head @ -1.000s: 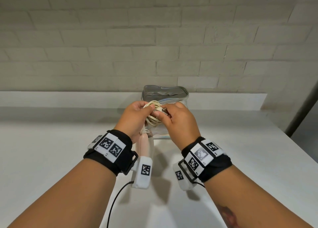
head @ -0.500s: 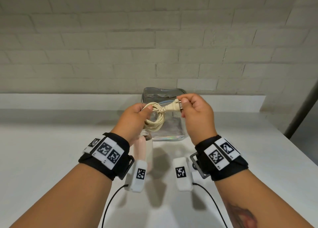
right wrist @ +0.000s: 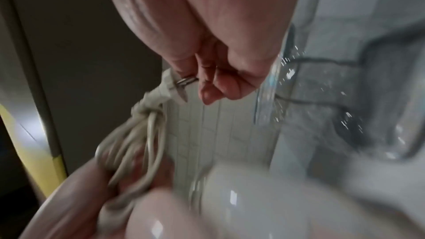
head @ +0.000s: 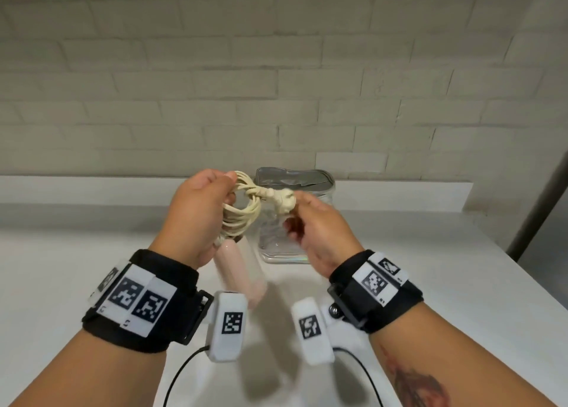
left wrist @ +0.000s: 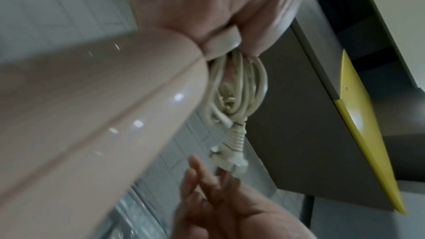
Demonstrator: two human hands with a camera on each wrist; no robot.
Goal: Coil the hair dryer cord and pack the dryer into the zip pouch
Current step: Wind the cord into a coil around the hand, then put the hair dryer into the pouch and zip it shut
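Behind the hand-held cord (head: 242,213), clear pouch (head: 295,182).

Coiled cord (head: 242,213) sits in left hand (head: 196,213), dryer handle (head: 239,271) hanging below it; plug (head: 284,199) lies between both hands, at right hand (head: 319,231) fingertips; zip pouch (head: 295,219) stands behind the hands on counter (head: 430,268).

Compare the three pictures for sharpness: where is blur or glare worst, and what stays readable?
Head view: mostly sharp, slight motion blur on the pink dryer. Left wrist view: dryer body close and soft, small glints on it; coiled cord and plug readable. Right wrist view: most smeared, pouch streaked with glare, plug prongs still legible.
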